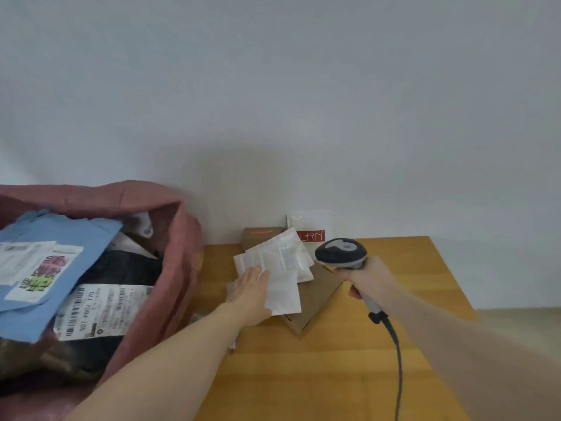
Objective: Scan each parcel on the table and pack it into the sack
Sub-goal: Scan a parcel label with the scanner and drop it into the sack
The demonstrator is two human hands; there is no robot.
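Note:
A small heap of parcels lies at the back of the wooden table (349, 360). On top is a white flat mailer (282, 293) with a printed label, and my left hand (250, 288) rests on it with straight fingers. A second white pouch (291, 253) lies just behind it. Under them is a brown cardboard envelope (315, 302). My right hand (368, 279) grips the handle of a grey barcode scanner (341, 252), its head over the heap. The open pink sack (179, 268) stands at the left, holding a blue parcel (60, 247) and a black parcel (121, 268) with a white label.
A small brown box (258, 235) and a white packet with a red label (311, 233) lean against the white wall behind the heap. The scanner's grey cable (399, 366) runs down over the table towards me. The table's right edge is near the scanner hand.

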